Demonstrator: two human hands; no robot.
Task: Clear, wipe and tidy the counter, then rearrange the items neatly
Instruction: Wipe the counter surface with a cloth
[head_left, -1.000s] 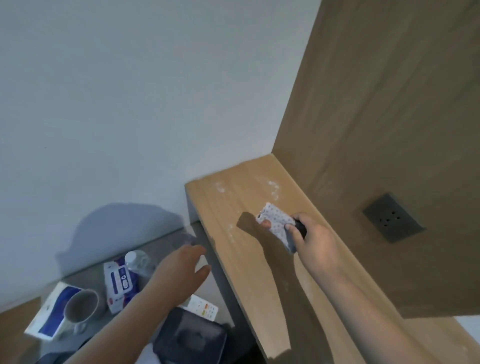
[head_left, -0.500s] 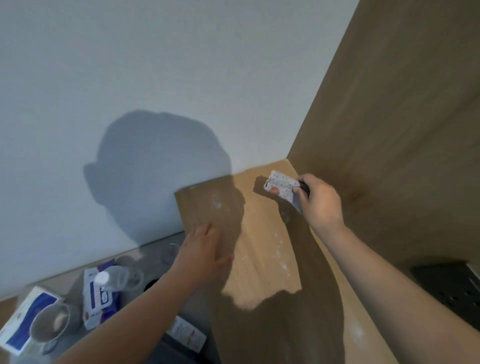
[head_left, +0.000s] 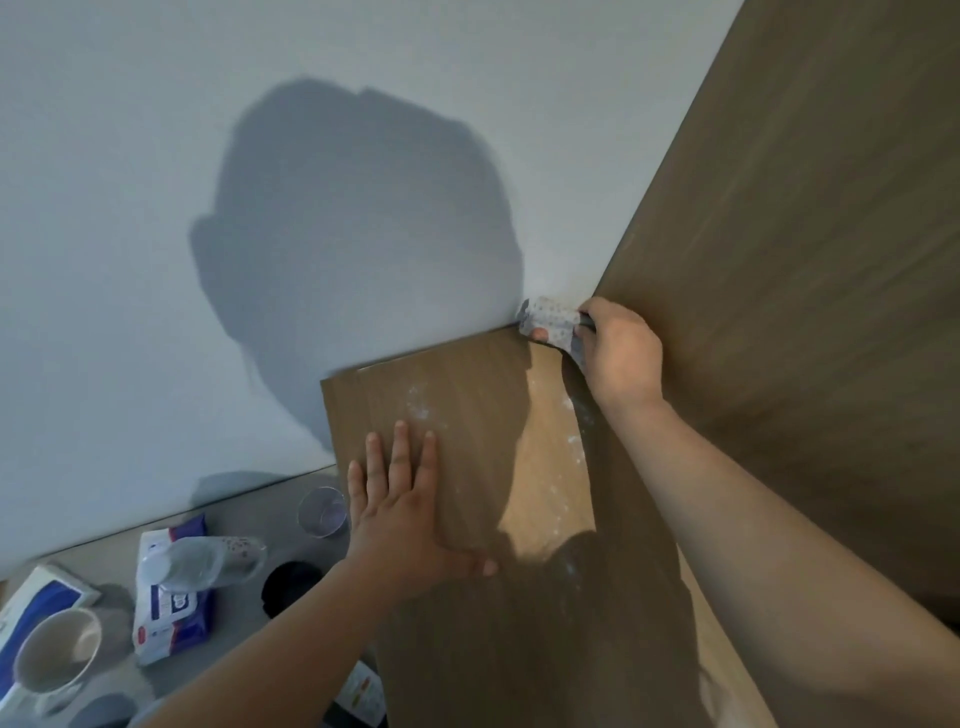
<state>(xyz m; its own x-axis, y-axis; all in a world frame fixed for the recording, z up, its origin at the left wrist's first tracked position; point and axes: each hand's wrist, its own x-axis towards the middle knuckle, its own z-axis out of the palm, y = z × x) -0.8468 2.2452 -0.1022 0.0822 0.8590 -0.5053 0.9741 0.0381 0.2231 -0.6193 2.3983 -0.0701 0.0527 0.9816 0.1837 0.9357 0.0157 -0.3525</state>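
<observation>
Wooden counter (head_left: 483, 374) with white dust: right hand (head_left: 621, 353) grips a patterned cloth (head_left: 550, 316) in the far corner, likely to wipe it, while left hand (head_left: 402, 519) presses flat, fingers straight, likely for support.

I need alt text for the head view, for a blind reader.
The right hand holds a patterned cloth at the far corner of a wooden counter, while the left hand lies flat on it. White specks dot the wood; a mug, wipes pack and bottle sit at the picture's lower left.
</observation>
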